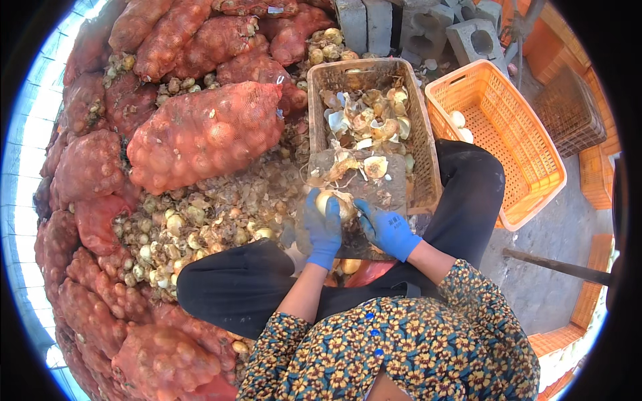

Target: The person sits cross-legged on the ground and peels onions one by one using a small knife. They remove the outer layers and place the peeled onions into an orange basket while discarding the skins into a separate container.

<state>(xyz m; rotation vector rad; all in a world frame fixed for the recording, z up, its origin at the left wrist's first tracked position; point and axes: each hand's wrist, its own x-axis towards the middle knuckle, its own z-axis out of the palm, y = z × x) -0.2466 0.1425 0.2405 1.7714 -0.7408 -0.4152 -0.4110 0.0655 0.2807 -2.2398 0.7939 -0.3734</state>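
Observation:
My left hand [323, 225], in a blue coated glove, grips a pale onion [333, 203] above a worn board [396, 185]. My right hand [388, 228], gloved alike, has its fingers curled at the onion's right side; whether a small blade sits in them is hidden. Dry skins and a cut onion piece [375, 167] lie on the board beyond the onion. The board rests at the near end of a dirty plastic crate [368, 65] of peelings [368, 118]. Below the board, between my legs, loose onions [350, 265] show beside red mesh.
At the right stands an orange crate [526, 150] with peeled onions [457, 119] inside. A filled red mesh sack [210, 133] lies left, among more sacks [165, 358]. Loose onions and skins [200, 220] cover the ground by my left knee. Concrete blocks [378, 25] stand behind; a pole [556, 265] juts in from the right.

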